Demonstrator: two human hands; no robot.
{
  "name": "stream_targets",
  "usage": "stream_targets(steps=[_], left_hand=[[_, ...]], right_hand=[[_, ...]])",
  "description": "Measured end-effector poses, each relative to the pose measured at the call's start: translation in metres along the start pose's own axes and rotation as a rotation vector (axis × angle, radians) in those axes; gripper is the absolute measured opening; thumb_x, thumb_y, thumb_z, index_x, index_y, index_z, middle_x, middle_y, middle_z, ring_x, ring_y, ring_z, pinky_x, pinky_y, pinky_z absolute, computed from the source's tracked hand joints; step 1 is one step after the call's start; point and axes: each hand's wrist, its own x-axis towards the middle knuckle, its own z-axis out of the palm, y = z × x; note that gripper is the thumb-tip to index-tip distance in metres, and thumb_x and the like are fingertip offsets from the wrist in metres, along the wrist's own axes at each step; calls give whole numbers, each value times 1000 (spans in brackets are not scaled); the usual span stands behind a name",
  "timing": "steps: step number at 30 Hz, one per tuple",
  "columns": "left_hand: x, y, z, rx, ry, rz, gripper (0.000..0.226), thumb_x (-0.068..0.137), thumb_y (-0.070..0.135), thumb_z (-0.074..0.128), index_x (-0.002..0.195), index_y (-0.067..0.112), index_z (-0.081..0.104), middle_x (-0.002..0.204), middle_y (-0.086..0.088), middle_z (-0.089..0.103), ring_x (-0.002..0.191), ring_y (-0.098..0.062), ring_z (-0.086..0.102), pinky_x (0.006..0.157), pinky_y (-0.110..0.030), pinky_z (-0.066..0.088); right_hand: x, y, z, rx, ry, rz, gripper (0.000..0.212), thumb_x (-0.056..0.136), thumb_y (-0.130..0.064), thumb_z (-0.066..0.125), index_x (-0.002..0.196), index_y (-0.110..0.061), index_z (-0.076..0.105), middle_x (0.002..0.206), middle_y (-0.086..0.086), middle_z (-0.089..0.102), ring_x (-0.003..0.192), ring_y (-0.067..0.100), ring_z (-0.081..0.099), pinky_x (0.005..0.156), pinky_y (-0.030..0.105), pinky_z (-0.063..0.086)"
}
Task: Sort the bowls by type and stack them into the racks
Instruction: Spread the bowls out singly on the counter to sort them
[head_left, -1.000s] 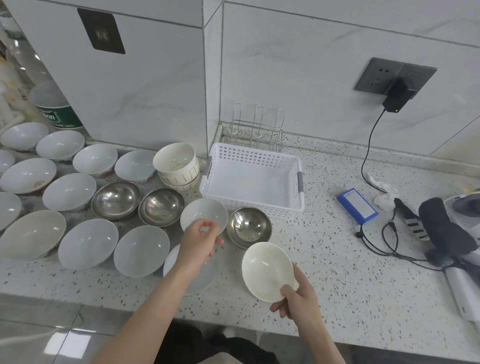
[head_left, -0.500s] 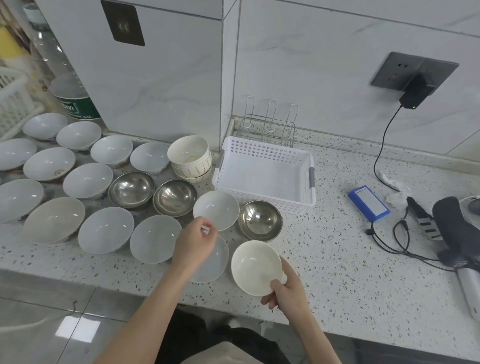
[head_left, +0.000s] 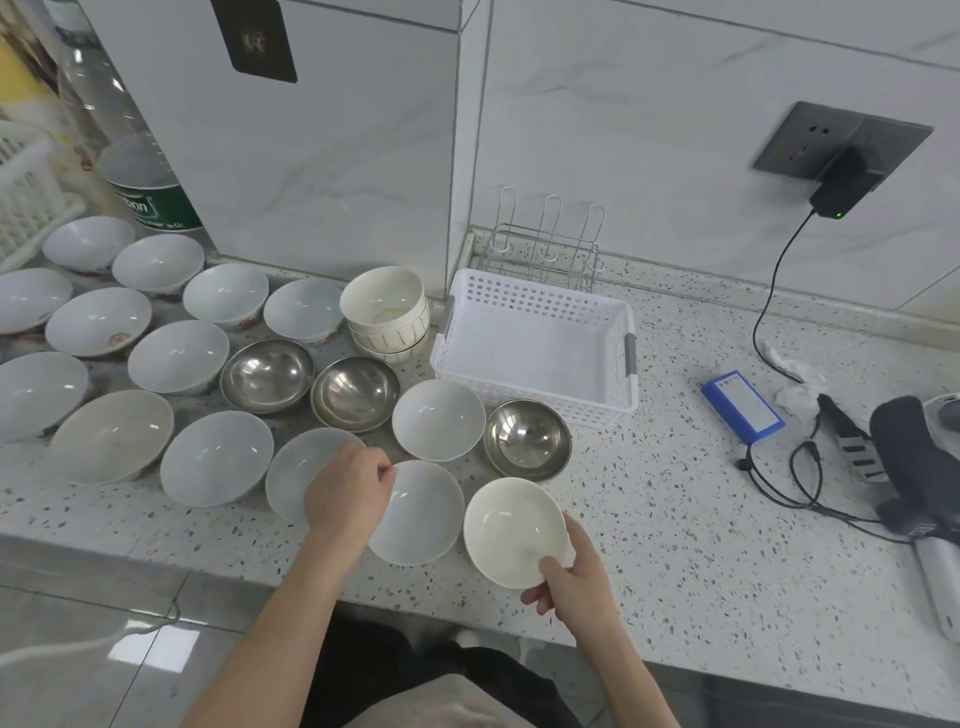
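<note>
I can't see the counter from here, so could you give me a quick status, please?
Right hand grips cream ceramic bowl. Left hand pinches pale white bowl. White perforated plastic basket empty, nothing blocking.

We look from a single head-worn camera, forward and steeply down, close over the table (head_left: 675, 545) edge, with the wall (head_left: 649, 130) behind.

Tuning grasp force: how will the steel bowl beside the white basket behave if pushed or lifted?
The steel bowl looks rigid and thin-walled, so probably light. Its polished, rounded sides suggest a slippery grip. Pushed, it would likely slide or rock on the smooth countertop rather than tip.
</note>
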Motion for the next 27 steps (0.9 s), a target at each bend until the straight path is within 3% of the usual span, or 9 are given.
stream_targets(steps=[5, 8, 11, 13, 16, 19, 21, 24, 27], left_hand=[[5, -4, -2, 20, -30, 61, 20, 97, 32, 55, 94, 20, 71, 90, 4, 62, 69, -15, 59, 47, -24, 35], [12, -8, -5, 32, -86, 105, 18, 97, 34, 55, 94, 24, 69, 81, 8, 67, 68, -12, 61, 45, -23, 34], [18, -13, -6, 11, -145, 135, 16, 96, 36, 55, 91, 27, 68, 77, 11, 67, 67, -9, 60, 45, -22, 33], [22, -19, -8, -46, -205, 152, 15, 94, 36, 55, 88, 29, 67, 74, 12, 66, 66, -6, 60, 46, -23, 37], [34, -31, -15, -227, -308, 176, 19, 94, 30, 55, 79, 29, 67, 72, 11, 68, 71, -10, 64, 57, -29, 49], [54, -41, -30, -397, -359, 164, 20, 95, 29, 55, 80, 28, 70, 75, 14, 69, 72, -4, 63, 62, -25, 46], [70, -46, -41, -581, -375, 103, 15, 96, 27, 56, 90, 25, 71, 78, 11, 72, 61, 1, 60, 57, -21, 45], [103, -48, -57, -827, -350, -84, 16, 95, 27, 56, 107, 19, 63, 77, 3, 73, 38, 1, 48, 37, -15, 34], [140, -45, -72, -798, -316, -97, 39, 95, 39, 54, 127, 18, 50, 82, 1, 74, 41, -6, 48, 42, -21, 34]], right_hand=[[-5, -7, 1, -49, 20, 59, 58, 90, -4, 49, 141, -30, 39, 70, 8, 74, 48, 16, 65, 39, 17, 42], [-8, -13, 1, -109, 64, 151, 58, 95, -36, 54, 147, -24, 32, 70, 7, 75, 41, 7, 57, 40, 18, 39], [-12, -23, 1, -249, 144, 198, 72, 92, -58, 46, 151, -22, 27, 58, -1, 73, 58, 11, 61, 56, 26, 46], [-13, -34, 2, -306, 251, 179, 74, 91, -57, 46, 151, -18, 28, 52, -6, 70, 75, 12, 63, 70, 34, 49], [-10, -57, 6, -318, 424, 158, 72, 90, -52, 50, 149, -16, 31, 47, -7, 67, 80, 13, 56, 75, 37, 43], [-4, -87, 17, -174, 482, 121, 66, 90, -50, 54, 145, -17, 37, 52, -5, 69, 93, 17, 53, 81, 39, 35], [2, -106, 32, -114, 463, 81, 62, 89, -48, 57, 141, -19, 42, 58, 0, 72, 86, 13, 58, 78, 37, 36], [22, -130, 60, -75, 398, 25, 48, 88, -39, 59, 129, -16, 54, 87, -2, 69, 58, 7, 67, 63, 30, 41], [42, -148, 88, -24, 322, 7, 44, 89, -34, 60, 127, -12, 56, 86, 5, 72, 60, 14, 69, 69, 34, 50]])
